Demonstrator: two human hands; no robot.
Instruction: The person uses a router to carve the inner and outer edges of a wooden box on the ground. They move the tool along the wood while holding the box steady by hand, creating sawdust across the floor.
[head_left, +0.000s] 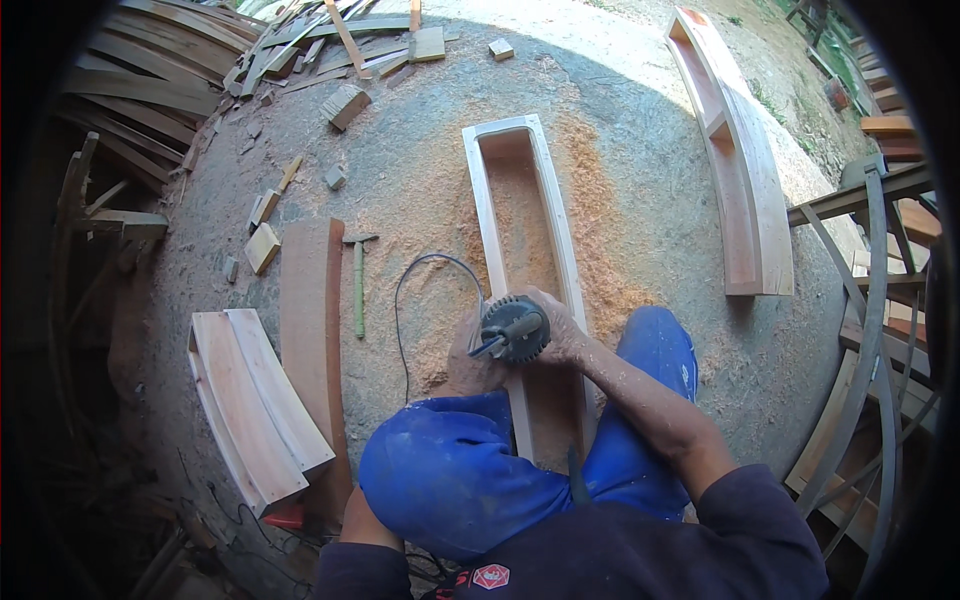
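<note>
My left hand (465, 355) and my right hand (555, 330) grip either side of a corded router (515, 325), seen from above with its black round top. It sits over a long, narrow wooden box frame (483, 204) on the floor, between my blue-clad legs. The tool hides much of my fingers and whatever lies directly under it. The router's cord loops out to the left across sawdust. A hammer (359, 295) with a green handle lies left of the cord.
A curved two-compartment wooden box (755, 190) stands at right, beside metal bars (875, 330). Curved box pieces (250, 380) and a wide board (305, 290) lie at left. Offcuts (345, 105) and stacked planks (150, 70) are at upper left. Sawdust surrounds the middle frame.
</note>
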